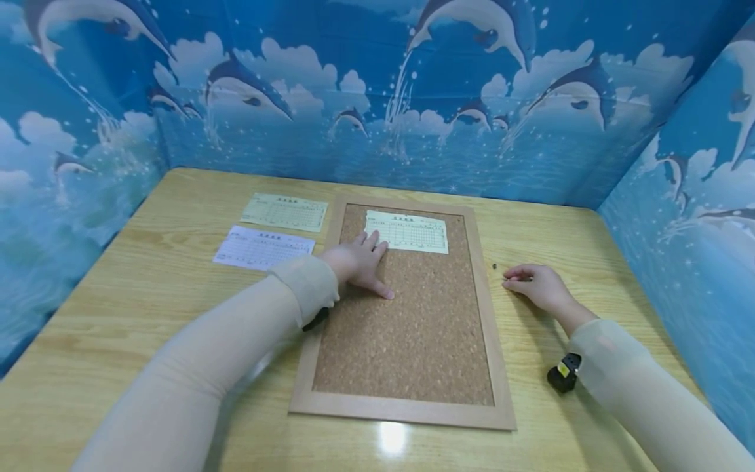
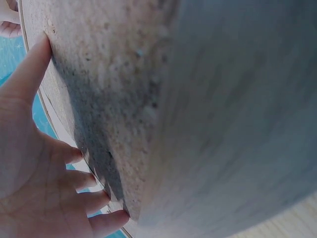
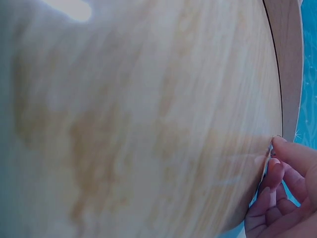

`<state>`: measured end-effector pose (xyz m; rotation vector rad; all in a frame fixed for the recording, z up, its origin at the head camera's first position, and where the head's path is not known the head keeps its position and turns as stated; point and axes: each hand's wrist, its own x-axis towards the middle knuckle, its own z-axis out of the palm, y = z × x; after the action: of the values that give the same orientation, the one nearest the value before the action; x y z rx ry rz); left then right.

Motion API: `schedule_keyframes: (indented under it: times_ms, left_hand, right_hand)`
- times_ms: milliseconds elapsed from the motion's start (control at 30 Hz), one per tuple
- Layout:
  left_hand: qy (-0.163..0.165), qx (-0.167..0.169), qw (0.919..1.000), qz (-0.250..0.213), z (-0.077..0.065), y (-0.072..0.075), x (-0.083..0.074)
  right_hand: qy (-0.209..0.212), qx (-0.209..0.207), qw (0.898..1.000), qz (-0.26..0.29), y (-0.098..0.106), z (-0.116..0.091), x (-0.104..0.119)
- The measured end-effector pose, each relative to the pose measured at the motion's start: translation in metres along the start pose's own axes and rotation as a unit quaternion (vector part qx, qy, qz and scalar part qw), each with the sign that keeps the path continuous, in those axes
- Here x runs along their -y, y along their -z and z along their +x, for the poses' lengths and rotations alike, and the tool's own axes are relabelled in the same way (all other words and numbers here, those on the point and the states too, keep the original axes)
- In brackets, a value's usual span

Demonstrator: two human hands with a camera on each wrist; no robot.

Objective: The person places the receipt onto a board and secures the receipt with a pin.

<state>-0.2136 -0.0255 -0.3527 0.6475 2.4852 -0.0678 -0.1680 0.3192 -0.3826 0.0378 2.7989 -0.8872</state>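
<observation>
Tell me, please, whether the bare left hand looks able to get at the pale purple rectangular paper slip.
Probably yes: the left hand spreads over the brown cork board near the slip, whose face lies mostly uncovered.

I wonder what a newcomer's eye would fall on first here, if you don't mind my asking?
Probably the blue dolphin-print backdrop around the back and sides of the table. Next, perhaps, the framed corkboard lying mid-table, a pale green printed form near its top and the left hand spread on its left part. The right hand is beyond its right edge.
</observation>
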Motion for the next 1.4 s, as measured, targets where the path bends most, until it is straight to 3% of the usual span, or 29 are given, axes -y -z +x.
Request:
schedule_keyframes:
  times_ms: [900, 1400]
  left_hand:
    - [0.003, 0.000, 1.0000, -0.005, -0.0006, 0.0017, -0.0008]
    - [0.000, 0.001, 0.9999, -0.011, -0.0015, -0.0001, 0.0005]
  right_hand:
    - [-0.009, -0.006, 1.000, -0.010, -0.0012, -0.0003, -0.0027]
    - [-0.014, -0.006, 1.000, 0.024, 0.0012, -0.0028, 0.0017]
